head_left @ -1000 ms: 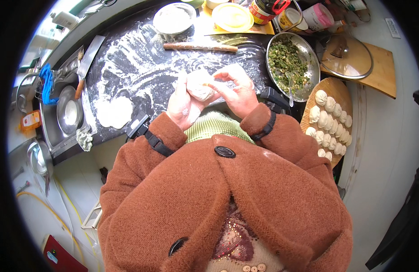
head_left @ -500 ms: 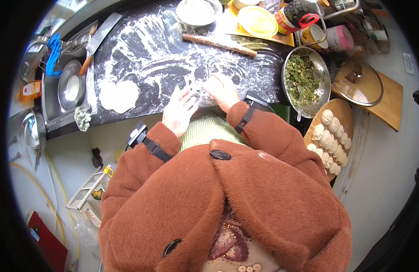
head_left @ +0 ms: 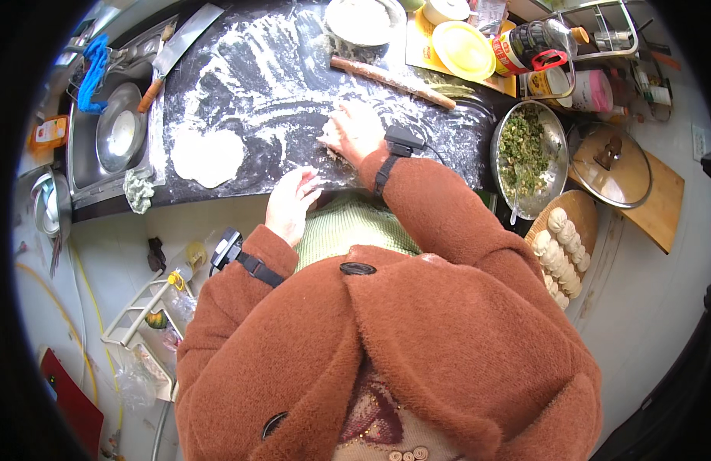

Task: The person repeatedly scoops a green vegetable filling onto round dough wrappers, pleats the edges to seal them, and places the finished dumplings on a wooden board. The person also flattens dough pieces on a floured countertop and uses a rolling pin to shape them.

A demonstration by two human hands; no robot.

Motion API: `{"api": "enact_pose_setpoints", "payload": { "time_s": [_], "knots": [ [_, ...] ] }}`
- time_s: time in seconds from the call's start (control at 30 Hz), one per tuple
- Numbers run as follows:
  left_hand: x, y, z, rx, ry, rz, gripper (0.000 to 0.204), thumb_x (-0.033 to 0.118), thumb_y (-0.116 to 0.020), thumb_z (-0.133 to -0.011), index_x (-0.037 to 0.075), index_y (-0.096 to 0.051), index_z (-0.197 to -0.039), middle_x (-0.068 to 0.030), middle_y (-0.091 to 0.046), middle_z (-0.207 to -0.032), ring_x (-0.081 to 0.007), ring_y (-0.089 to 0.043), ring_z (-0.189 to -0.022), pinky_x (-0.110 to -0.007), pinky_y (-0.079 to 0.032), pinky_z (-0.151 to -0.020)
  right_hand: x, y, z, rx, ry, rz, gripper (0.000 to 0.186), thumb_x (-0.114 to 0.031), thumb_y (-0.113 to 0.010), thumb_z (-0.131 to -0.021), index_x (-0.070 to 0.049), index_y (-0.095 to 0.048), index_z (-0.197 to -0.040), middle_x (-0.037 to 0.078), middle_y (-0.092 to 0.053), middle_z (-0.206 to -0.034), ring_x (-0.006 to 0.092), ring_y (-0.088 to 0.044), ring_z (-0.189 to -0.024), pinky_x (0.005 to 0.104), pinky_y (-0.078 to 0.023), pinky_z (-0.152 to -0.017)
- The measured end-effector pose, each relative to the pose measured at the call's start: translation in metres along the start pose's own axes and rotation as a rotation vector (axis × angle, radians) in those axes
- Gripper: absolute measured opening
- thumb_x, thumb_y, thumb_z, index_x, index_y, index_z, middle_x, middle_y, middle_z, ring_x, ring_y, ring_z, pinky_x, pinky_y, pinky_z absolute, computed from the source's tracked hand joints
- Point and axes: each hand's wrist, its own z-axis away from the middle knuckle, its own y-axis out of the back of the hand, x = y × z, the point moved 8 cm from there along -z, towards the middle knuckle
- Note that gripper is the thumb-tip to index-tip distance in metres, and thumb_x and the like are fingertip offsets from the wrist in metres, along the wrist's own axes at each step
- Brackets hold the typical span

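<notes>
My right hand (head_left: 354,134) rests on the floured black counter (head_left: 294,142), its fingers bent and bunched against the surface. Whatever lies under those fingers is hidden. Close to the counter's front edge is my left hand (head_left: 291,203), open, with its fingers loosely stretched and nothing seen in it. A pale, flat round of dough (head_left: 208,158) lies to the left of both hands. Beyond my right hand, a floury wooden rolling pin (head_left: 392,81) lies aslant.
A bowl of white flour (head_left: 360,18) stands at the back. To the right are a steel bowl of chopped green filling (head_left: 528,154), a glass lid (head_left: 611,164) and a woven tray (head_left: 580,206) of shaped buns. A cleaver (head_left: 188,37) lies beside the sink (head_left: 83,173) at left.
My right hand has moved farther across the counter, away from me, and slightly left. My left hand has drawn back a little toward the front edge. The view has shifted slightly.
</notes>
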Motion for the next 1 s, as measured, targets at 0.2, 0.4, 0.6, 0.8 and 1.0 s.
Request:
{"api": "enact_pose_setpoints", "payload": {
  "time_s": [0.2, 0.4, 0.6, 0.8, 1.0],
  "knots": [
    [0.011, -0.001, -0.004, -0.023, -0.041, -0.063, 0.022, 0.015, -0.051, -0.096, 0.002, -0.053, -0.113, -0.007, -0.057, -0.107, -0.0182, -0.054, -0.102, -0.036, -0.045, -0.091, -0.017, 0.012, 0.034, 0.141, 0.155, -0.023, 0.066, -0.029, -0.076, -0.07, -0.008, -0.048, -0.126, 0.017, -0.047, -0.131, 0.0347, -0.043, -0.122, 0.0418, -0.035, -0.105],
    [0.016, -0.011, -0.011, -0.042, -0.038, -0.097, 0.019, 0.008, -0.051, -0.094, 0.001, -0.053, -0.112, -0.0071, -0.056, -0.105, -0.0158, -0.055, -0.096, -0.03, -0.049, -0.085, -0.017, 0.005, 0.01, 0.189, 0.159, 0.076, 0.056, -0.029, -0.079, -0.068, -0.011, -0.056, -0.116, 0.015, -0.055, -0.121, 0.0348, -0.049, -0.116, 0.0453, -0.04, -0.097],
    [0.019, -0.005, -0.015, -0.021, -0.035, -0.127, 0.022, 0.006, -0.049, -0.094, -0.001, -0.05, -0.115, -0.0086, -0.054, -0.107, -0.017, -0.056, -0.097, -0.029, -0.05, -0.084, 0.018, 0.028, 0.031, 0.183, -0.115, -0.363, 0.061, -0.029, -0.08, -0.07, -0.007, -0.053, -0.121, 0.016, -0.054, -0.115, 0.0335, -0.053, -0.105, 0.0426, -0.043, -0.094],
    [0.017, -0.008, -0.017, -0.027, -0.017, -0.154, 0.022, 0.006, -0.048, -0.094, -0.001, -0.049, -0.115, -0.0083, -0.055, -0.105, -0.0169, -0.057, -0.092, -0.029, -0.052, -0.081, 0.0, -0.004, 0.011, 0.068, -0.025, -0.237, 0.051, -0.02, -0.08, -0.067, -0.01, -0.057, -0.11, 0.014, -0.052, -0.119, 0.0352, -0.047, -0.117, 0.0421, -0.04, -0.098],
    [0.021, -0.004, -0.015, -0.029, -0.001, -0.143, 0.021, 0.006, -0.048, -0.093, -0.001, -0.051, -0.114, -0.008, -0.056, -0.104, -0.017, -0.058, -0.089, -0.028, -0.052, -0.079, -0.003, 0.011, 0.021, 0.177, 0.126, -0.561, 0.048, -0.014, -0.078, -0.067, -0.01, -0.058, -0.11, 0.014, -0.055, -0.113, 0.0323, -0.052, -0.108, 0.0412, -0.046, -0.091]
  ]
}}
